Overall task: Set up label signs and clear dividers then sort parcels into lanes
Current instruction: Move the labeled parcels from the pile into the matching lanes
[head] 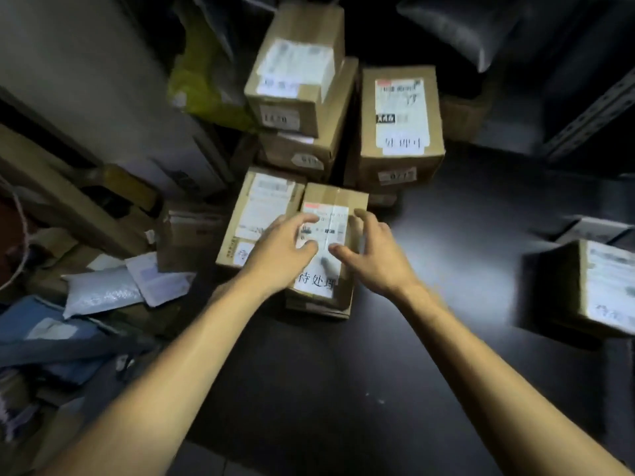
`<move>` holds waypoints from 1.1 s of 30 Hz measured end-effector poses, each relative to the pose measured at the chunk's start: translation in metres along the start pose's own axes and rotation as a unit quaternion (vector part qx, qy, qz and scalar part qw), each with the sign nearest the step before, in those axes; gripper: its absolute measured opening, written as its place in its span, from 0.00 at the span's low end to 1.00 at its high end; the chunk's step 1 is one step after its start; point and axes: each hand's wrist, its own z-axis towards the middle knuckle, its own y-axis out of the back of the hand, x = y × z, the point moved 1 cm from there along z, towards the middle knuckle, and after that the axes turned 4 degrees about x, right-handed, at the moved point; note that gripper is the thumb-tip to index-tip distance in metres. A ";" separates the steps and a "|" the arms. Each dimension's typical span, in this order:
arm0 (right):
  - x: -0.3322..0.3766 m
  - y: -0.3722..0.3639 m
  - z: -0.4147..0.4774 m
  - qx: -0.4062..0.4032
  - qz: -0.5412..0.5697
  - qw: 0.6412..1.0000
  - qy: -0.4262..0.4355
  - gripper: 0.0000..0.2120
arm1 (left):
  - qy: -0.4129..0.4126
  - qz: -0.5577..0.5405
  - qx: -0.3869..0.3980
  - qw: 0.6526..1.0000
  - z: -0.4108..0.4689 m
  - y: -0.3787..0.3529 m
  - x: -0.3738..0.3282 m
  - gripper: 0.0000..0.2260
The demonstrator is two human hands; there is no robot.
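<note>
Dark floor (446, 269) bearing stacked parcels; left hand (281, 255) resting loosely open on labelled box (330, 197); right hand (374, 255) spreading open alongside, gripping nothing.

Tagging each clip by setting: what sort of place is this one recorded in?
Probably a parcel storeroom or small courier depot. Labelled cardboard boxes are stacked on a dark floor, soft mailer bags lie heaped at the left, and a perforated metal shelf upright shows at the right.

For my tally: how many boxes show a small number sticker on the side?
3: the top stacked box, the box under it, the box right of them. Others may be hidden.
</note>
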 end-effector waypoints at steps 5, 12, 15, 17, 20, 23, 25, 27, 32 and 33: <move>-0.020 -0.024 0.019 -0.018 0.041 0.999 0.017 0.36 | -0.052 0.100 -0.048 0.993 0.028 -0.010 0.013 0.19; -0.006 -0.020 0.022 -0.019 0.049 0.998 -0.024 0.40 | -0.037 0.112 0.000 0.993 0.039 0.001 0.010 0.26; -0.001 -0.021 0.020 -0.014 0.129 0.989 -0.071 0.49 | -0.004 0.102 0.035 0.994 0.043 0.005 0.005 0.33; 0.000 -0.023 0.018 -0.025 0.176 0.979 -0.104 0.46 | 0.004 0.089 0.048 0.995 0.041 0.007 0.001 0.35; 0.002 -0.024 0.007 -0.046 0.197 0.971 -0.126 0.39 | 0.016 0.042 0.052 0.998 0.033 0.009 -0.006 0.35; -0.003 -0.030 -0.013 -0.045 0.268 0.950 -0.150 0.37 | 0.021 0.037 0.041 0.998 0.025 0.009 -0.012 0.31; -0.006 -0.028 -0.028 -0.059 0.302 0.938 -0.159 0.38 | -0.003 0.038 0.046 0.998 0.019 0.008 -0.020 0.22; -0.008 -0.021 -0.042 -0.078 0.306 0.935 -0.159 0.38 | -0.028 0.028 0.052 0.998 0.010 0.003 -0.031 0.17; -0.011 0.016 -0.084 -0.146 0.310 0.927 -0.153 0.35 | -0.084 -0.059 0.055 0.993 -0.014 -0.013 -0.077 0.18; -0.012 0.025 -0.094 -0.162 0.308 0.925 -0.149 0.36 | -0.098 -0.073 0.058 0.991 -0.019 -0.016 -0.088 0.19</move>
